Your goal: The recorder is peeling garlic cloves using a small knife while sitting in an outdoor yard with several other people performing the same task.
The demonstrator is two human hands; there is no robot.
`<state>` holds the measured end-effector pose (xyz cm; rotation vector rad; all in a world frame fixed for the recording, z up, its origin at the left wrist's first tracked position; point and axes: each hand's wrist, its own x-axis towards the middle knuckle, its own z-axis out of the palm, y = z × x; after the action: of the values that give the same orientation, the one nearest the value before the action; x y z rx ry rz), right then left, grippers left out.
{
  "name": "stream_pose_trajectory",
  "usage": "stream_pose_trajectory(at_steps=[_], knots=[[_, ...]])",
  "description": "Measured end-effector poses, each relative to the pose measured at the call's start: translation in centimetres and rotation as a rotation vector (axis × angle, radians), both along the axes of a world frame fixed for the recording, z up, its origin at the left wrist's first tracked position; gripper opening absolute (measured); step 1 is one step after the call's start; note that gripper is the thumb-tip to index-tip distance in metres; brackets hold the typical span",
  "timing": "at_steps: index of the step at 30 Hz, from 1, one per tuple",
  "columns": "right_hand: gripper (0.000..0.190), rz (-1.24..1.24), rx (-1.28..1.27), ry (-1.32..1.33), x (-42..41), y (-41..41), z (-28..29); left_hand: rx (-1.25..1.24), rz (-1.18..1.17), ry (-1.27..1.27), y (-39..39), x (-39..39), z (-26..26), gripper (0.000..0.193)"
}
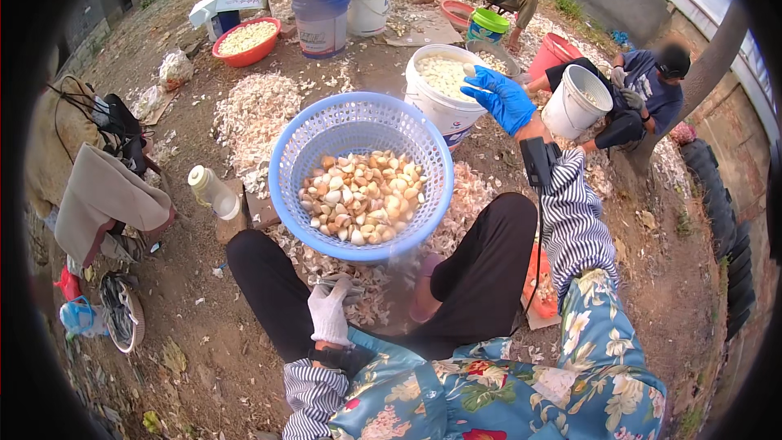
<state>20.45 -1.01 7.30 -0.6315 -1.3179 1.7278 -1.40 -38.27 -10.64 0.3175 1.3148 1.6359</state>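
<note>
My right hand, in a blue disposable glove, reaches out at the right rim of a white plastic bucket of peeled garlic cloves. A pale garlic clove shows at its fingertips. Low between my knees, my left hand wears a white knit glove. Its fingers are closed around a small metal tool, partly hidden, perhaps a knife. In front of me stands a blue perforated plastic basket with a heap of unpeeled and partly peeled garlic cloves.
Garlic skins litter the ground. At left are a plastic bottle on a brick and a cloth-draped chair. A red basin of cloves and a blue bucket stand farther off. A co-worker sits at right beside another white bucket.
</note>
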Motion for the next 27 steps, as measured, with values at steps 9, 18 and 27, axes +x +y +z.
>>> stream_pose_trajectory(at_steps=[9,18,27], knots=[[0.022,0.076,0.170,-0.639,-7.6,-0.3,-6.9,-0.048,0.035,-0.018,0.0,-0.9,-0.1,0.023],[0.039,0.304,0.905,-1.506,-14.0,-1.5,-14.7,-0.065,0.009,-0.050,-0.1,-1.0,-1.3,0.024],[0.038,0.119,0.470,-0.954,-9.1,-10.3,-7.6,-0.017,0.025,-0.028,-0.8,-0.9,0.7,0.024]])
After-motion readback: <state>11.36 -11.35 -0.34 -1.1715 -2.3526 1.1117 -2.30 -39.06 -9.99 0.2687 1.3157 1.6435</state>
